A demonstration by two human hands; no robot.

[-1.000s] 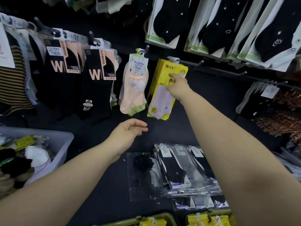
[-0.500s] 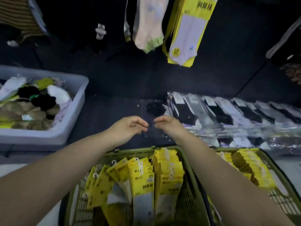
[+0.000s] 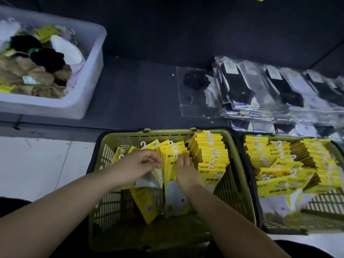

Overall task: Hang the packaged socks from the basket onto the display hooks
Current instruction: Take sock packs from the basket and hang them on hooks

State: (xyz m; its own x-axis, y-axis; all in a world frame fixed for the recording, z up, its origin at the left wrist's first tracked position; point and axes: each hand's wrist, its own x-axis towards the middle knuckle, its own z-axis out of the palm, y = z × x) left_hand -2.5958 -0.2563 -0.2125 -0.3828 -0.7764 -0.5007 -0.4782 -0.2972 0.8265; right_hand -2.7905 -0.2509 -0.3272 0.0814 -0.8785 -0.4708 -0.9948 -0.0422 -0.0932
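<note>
Hands meet low in the green basket (image 3: 104, 164), which stands on the pale floor (image 3: 37, 164) against the dark shelf (image 3: 139, 94); yellow packs (image 3: 212, 153) with white hooks stand in rows inside it, the right row upright and tight, the left ones leaning loose; left hand (image 3: 137, 164) has its fingers curled, thumb and fingertips closing on the left edge of one pack (image 3: 170, 170) in the middle row; right hand (image 3: 187, 171) lies against the same pack's right side, fingers pointing up toward its hook, but the thumb is hidden, so I cannot tell whether it grips or only touches; the pack's grey lower half shows between the two wrists; a second basket (image 3: 325, 207) sits just beside the first on the right, also holding yellow packs, some fallen flat; on the shelf above, clear bags of dark socks (image 3: 260, 86) overlap in a row to the right; a grey tub (image 3: 93, 71) of loose tan, black and white socks stands at the left end
</note>
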